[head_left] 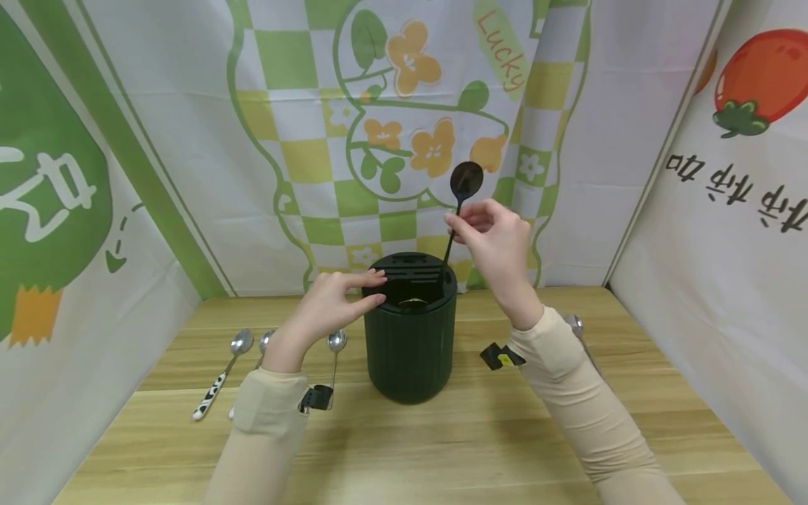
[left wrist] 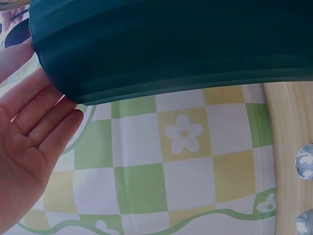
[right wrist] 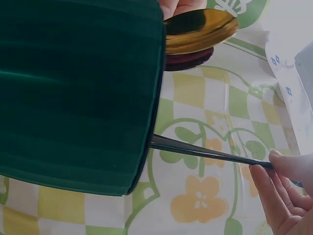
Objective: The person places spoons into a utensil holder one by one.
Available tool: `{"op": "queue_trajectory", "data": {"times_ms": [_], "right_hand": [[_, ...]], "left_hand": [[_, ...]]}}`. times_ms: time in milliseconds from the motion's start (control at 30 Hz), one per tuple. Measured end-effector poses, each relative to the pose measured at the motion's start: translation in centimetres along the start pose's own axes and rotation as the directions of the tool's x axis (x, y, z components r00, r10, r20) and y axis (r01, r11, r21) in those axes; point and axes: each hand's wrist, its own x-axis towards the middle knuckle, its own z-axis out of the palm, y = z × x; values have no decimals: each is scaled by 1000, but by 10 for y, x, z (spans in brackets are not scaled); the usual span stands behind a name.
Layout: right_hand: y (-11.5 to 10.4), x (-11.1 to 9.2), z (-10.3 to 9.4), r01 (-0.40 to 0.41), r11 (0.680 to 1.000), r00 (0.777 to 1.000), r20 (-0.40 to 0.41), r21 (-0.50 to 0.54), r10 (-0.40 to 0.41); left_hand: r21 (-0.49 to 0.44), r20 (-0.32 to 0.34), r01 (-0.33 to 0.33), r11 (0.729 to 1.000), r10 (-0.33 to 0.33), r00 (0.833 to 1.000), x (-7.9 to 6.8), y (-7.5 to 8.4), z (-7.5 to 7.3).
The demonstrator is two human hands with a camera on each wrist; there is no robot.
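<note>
Here, the right hand (head_left: 499, 244) pinches a black spoon (head_left: 467, 181); the left hand (head_left: 325, 305), fingers extended, touches a green canister (head_left: 410, 354).

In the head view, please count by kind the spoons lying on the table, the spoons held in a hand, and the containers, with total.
Spoons with silver metal bowls, lying on the wooden table: 4 (some partly hidden)
Black long-handled spoon, in the right hand: 1
Dark green ribbed cylindrical container: 1
Total: 6
</note>
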Motion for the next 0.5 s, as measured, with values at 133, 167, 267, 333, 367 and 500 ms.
{"op": "queue_trajectory", "data": {"times_ms": [133, 167, 267, 333, 367, 500], "right_hand": [[3, -2, 1, -4, 1000, 1000, 12, -24, 5], [4, -2, 2, -7, 1000, 1000, 17, -29, 8], [7, -3, 2, -12, 999, 999, 31, -46, 13], [9, -4, 3, -9, 998, 999, 37, -64, 11], [9, -4, 3, -8, 998, 999, 40, -70, 11], [12, -5, 3, -3, 995, 999, 48, -96, 8]], "left_hand": [[-4, 2, 4, 1000, -4, 1000, 0, 1, -1], [-5, 4, 4, 1000, -4, 1000, 0, 1, -1], [-9, 9, 9, 1000, -9, 1000, 0, 2, -1], [-9, 12, 11, 1000, -11, 1000, 0, 2, -1], [-7, 12, 12, 1000, -12, 1000, 0, 2, -1], [2, 8, 12, 1000, -12, 1000, 0, 2, -1]]}}
